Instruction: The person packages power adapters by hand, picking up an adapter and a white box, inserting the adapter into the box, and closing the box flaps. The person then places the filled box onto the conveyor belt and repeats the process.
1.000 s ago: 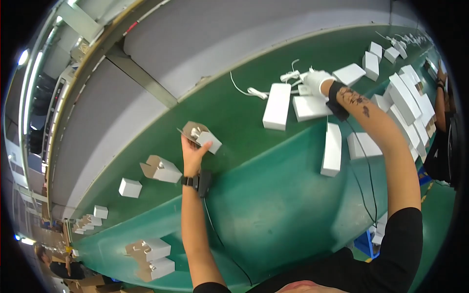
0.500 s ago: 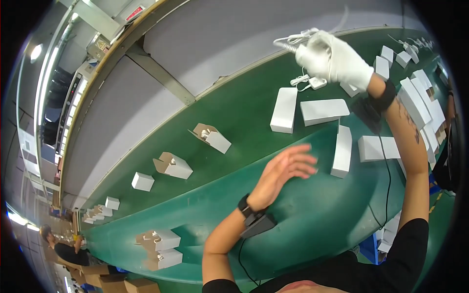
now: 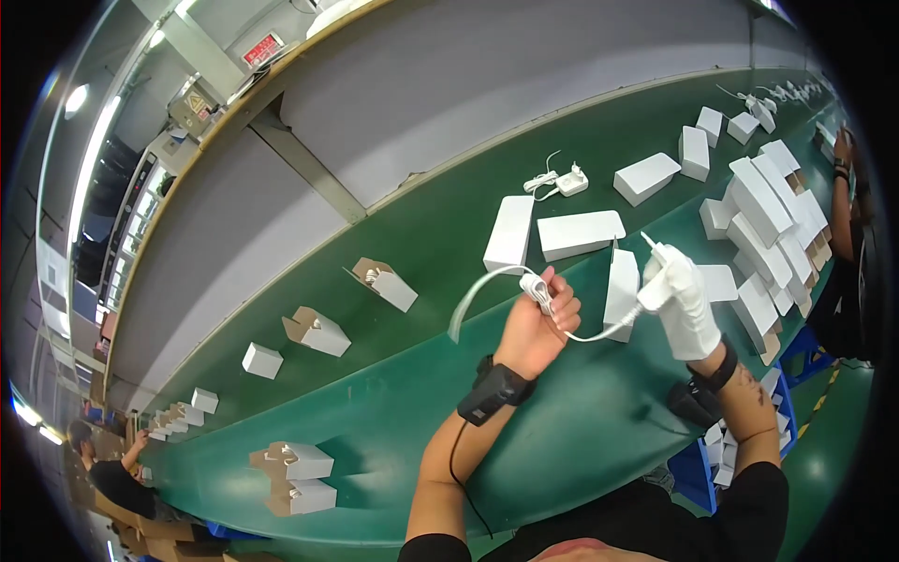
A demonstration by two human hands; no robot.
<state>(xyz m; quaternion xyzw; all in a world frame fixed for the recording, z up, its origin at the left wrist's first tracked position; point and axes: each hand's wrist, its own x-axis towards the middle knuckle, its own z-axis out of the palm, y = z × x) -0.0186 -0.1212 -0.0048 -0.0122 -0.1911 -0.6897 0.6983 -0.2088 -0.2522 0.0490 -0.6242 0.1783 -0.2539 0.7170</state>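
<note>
1. White cord (image 3: pixel 537 292) in play between both hands: left hand (image 3: pixel 537 330) curls its fingers round the coil, gloved right hand (image 3: pixel 681 304) clamps the plug end.
2. Danger: pulling the hands apart could unravel that coil; the blurred loose tail might snag a flap.
3. Narrow white box (image 3: pixel 621 295) sits just beside the glove; a sideways nudge could shift it.
4. Stacked boxes (image 3: pixel 766 211) crowd the right; open green worktop (image 3: pixel 571 421) lies nearer the body, up to its front edge.

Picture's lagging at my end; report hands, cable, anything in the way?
Left hand closed around the bundled white cable. Gloved right hand gripping one end. Cable curves between them; white box just beyond, contact unclear.
</note>
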